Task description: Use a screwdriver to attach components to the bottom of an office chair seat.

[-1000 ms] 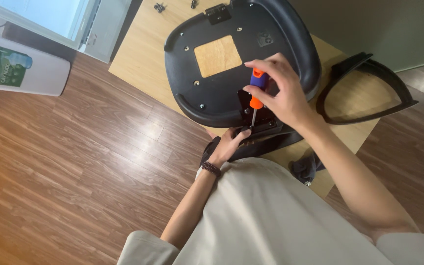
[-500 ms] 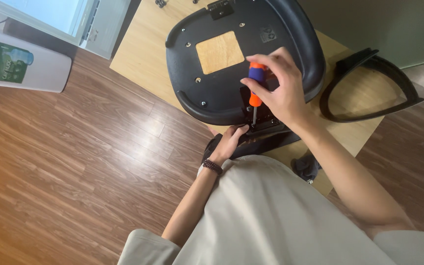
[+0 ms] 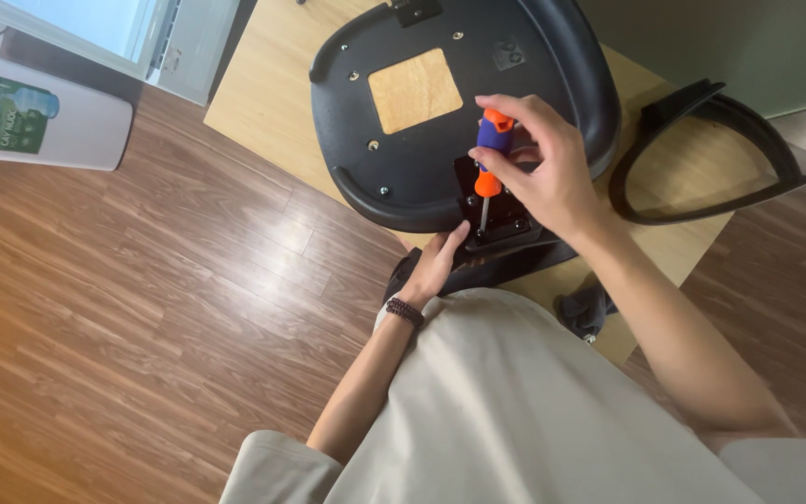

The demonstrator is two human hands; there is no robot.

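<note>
From my remote seat I see the right hand (image 3: 538, 168) wrapped around an orange-and-purple screwdriver (image 3: 490, 159), fingers (image 3: 507, 107) pinching the handle from above while the steel shaft stands nearly upright with its tip down on a black metal plate (image 3: 496, 210). That plate sits on the underside of an upturned black chair seat (image 3: 422, 159), near the seat's front edge, which faces me. The left hand (image 3: 436, 266) reaches up beneath that edge, its fingers pressed together against the rim just beside the plate; I cannot tell whether they grip anything, as the seat's lip hides the tips. A dark beaded bracelet (image 3: 405, 311) circles the left wrist.

The seat rests on a pale wooden board (image 3: 263, 103) laid on the floor, and overhangs the board's near edge. A square wooden patch (image 3: 420, 89) shows in the seat's middle, with small screws dotted around it. To the right, a black curved armrest frame (image 3: 701, 154) lies on the same board, apart from the seat. Left of the board, brown plank flooring (image 3: 123, 308) runs wide and open, broken only by a white box with a green label (image 3: 34, 112) at the far left. My own pale shirt fills the lower frame, cutting off the view below the plate.
</note>
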